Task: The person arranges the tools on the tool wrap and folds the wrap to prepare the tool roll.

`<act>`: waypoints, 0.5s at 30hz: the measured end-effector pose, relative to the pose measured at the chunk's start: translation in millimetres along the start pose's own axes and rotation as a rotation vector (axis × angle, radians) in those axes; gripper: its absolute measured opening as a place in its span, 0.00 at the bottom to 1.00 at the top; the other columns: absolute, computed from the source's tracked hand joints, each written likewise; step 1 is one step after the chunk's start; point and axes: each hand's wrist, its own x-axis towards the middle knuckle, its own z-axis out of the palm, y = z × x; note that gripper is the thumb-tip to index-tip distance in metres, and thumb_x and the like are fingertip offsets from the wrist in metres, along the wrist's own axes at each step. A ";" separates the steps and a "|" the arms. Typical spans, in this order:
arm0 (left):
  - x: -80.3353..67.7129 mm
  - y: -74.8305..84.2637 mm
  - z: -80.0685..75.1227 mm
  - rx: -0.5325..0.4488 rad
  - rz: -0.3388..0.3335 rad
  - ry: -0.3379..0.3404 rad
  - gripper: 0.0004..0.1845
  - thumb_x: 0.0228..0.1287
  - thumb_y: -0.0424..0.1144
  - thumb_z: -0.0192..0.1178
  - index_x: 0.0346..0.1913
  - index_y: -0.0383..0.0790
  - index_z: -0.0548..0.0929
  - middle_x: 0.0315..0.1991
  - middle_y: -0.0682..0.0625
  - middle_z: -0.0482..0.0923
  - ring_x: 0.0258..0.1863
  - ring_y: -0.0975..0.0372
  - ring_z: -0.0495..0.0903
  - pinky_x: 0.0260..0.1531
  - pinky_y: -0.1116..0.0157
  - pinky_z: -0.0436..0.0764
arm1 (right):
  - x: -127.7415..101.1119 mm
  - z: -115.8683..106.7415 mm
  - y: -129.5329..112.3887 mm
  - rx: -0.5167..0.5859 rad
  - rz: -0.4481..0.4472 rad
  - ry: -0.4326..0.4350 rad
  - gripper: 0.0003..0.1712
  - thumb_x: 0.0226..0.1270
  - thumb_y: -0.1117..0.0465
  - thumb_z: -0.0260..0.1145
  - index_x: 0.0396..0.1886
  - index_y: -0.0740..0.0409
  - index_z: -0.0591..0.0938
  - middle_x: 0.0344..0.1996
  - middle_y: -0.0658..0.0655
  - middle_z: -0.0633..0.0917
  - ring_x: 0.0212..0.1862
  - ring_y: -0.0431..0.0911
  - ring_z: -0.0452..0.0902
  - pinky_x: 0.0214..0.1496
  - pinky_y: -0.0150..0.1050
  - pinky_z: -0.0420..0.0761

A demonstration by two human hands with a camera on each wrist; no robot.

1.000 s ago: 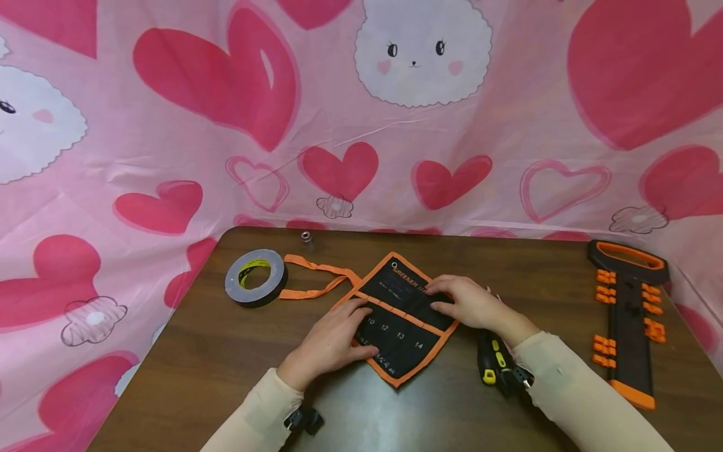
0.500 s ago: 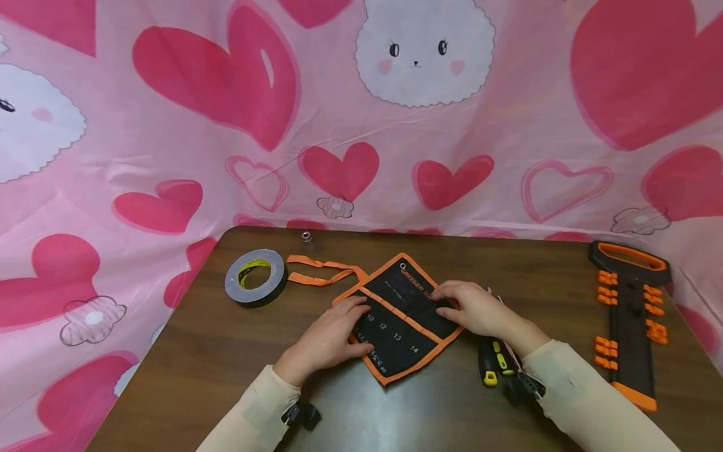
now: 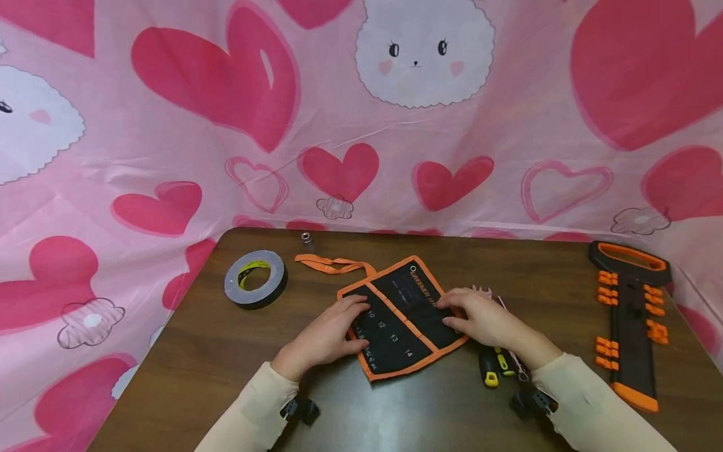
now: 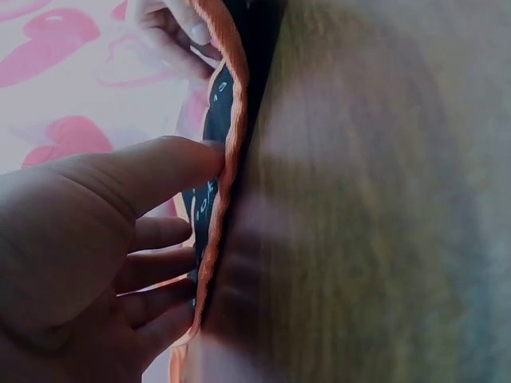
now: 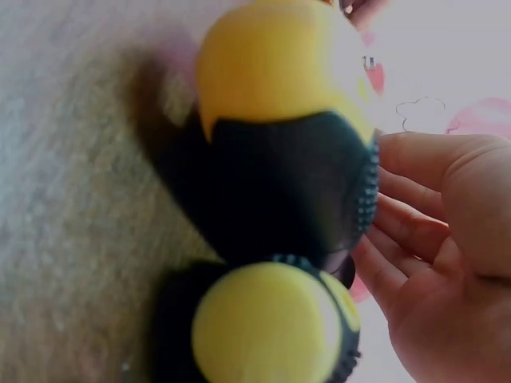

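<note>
A flat black tool pouch [image 3: 420, 292] with orange edging and printed numbers lies turned at an angle on the wooden table. My left hand [image 3: 324, 333] rests on its left part, fingers spread and nearly straight; in the left wrist view the thumb [image 4: 180, 163] lies against the orange edge. My right hand [image 3: 486, 320] touches the pouch's right side with relaxed fingertips. An orange strap [image 3: 333, 266] trails from the far left edge. Beneath the right forearm lie black-and-yellow tool handles [image 3: 490, 371], their rounded ends large in the right wrist view, the upper handle [image 5: 279, 179] nearest the hand.
A grey tape roll [image 3: 271, 276] lies left of the strap. Near the back edge stands a small metal socket [image 3: 306, 238]. At the right is a black rack [image 3: 629, 339] with orange clips and a handle. Heart-patterned pink cloth [image 3: 395, 132] hangs behind the table [image 3: 237, 402].
Under both hands the pouch has turned clockwise, its far corner moving right and its near corner left. The strap has slid right and its loop has narrowed. My right hand has come slightly closer.
</note>
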 end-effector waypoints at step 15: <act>7.3 -16.7 1.8 0.008 0.106 0.015 0.32 0.77 0.43 0.68 0.77 0.35 0.73 0.79 0.39 0.69 0.78 0.46 0.71 0.77 0.46 0.73 | -11.0 5.3 -8.1 -0.069 0.012 -0.006 0.17 0.73 0.58 0.75 0.57 0.59 0.90 0.57 0.59 0.90 0.62 0.61 0.84 0.65 0.65 0.82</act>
